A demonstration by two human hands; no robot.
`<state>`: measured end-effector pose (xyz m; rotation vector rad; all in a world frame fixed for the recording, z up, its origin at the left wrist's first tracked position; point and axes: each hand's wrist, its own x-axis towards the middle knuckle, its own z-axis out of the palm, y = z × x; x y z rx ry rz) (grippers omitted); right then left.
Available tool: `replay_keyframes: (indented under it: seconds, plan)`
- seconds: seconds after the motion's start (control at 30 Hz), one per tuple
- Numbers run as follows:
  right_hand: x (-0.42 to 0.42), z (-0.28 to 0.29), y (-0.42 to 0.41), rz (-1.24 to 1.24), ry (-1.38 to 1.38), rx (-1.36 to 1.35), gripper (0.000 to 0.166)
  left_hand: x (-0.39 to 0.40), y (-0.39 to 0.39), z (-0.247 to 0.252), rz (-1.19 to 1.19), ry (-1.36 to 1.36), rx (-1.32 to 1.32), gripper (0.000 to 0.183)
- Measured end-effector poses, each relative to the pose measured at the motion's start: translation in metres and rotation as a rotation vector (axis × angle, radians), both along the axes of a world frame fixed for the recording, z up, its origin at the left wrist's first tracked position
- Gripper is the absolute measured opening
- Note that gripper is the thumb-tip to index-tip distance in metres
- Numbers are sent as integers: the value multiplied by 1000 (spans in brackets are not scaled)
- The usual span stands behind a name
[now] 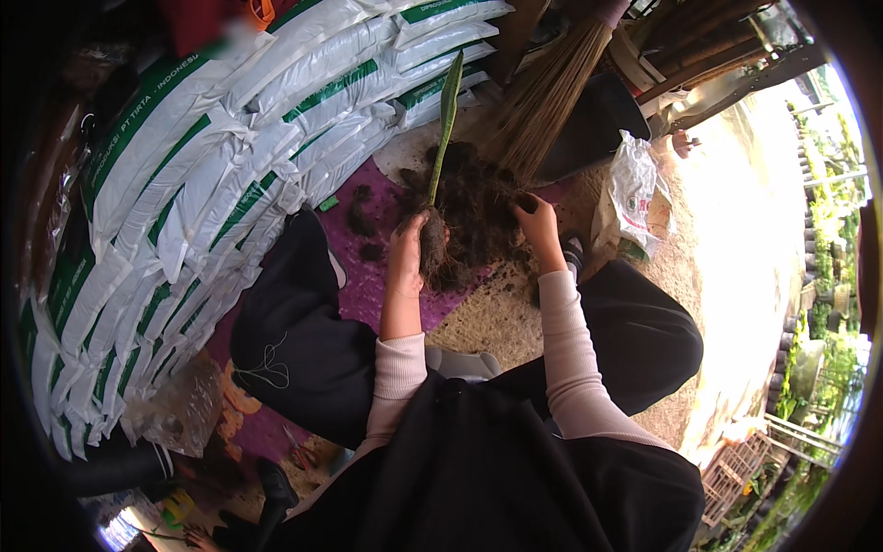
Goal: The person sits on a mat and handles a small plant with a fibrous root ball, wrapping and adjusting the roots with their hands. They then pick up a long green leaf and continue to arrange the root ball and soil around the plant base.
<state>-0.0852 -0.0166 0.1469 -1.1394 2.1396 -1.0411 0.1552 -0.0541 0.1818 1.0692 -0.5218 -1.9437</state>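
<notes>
My left hand [407, 245] grips the root ball [433, 245] of a snake plant, soil-caked with thin roots hanging below. Its single long green leaf [448, 103] points up and away from me. Beyond and beside the roots is a heap of dark potting soil [476, 200], spread over a purple sheet [369, 290] on the ground. My right hand [538, 222] is at the right edge of this heap, with fingers curled down at the soil. The fingertips are partly hidden, so whether they hold any soil is unclear.
Stacked white and green sacks [276, 138] with writing form a wall on the left. A stick broom [552, 96] stands beyond the soil, before a black container [593, 124]. A crumpled white sack [638, 193] lies right. Red-handled scissors [301, 452] lie at lower left, near another person's hand [200, 538].
</notes>
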Motion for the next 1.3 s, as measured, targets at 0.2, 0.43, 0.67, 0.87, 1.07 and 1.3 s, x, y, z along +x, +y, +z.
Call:
replay_keyframes:
  seconds: [0.2,0.43,0.67,0.87,1.07,1.3]
  plan:
    - [-10,-53,24,85,-106,226,35,-1,2,2,42,0,20,21]
    - [4,-36,20,28,-396,63,32,-2,0,-8,-11,-40,-11,30]
    - [9,23,5,108,-253,-95,29,-9,3,-4,16,-11,24,19]
    - [12,44,4,156,-478,-176,31,-9,2,-9,-48,-87,-2,31]
    - [24,71,27,45,-1198,-198,38,-26,14,-18,71,-68,-53,27]
    - [22,133,58,58,-1184,-406,40,-45,22,-1,-181,196,-66,31]
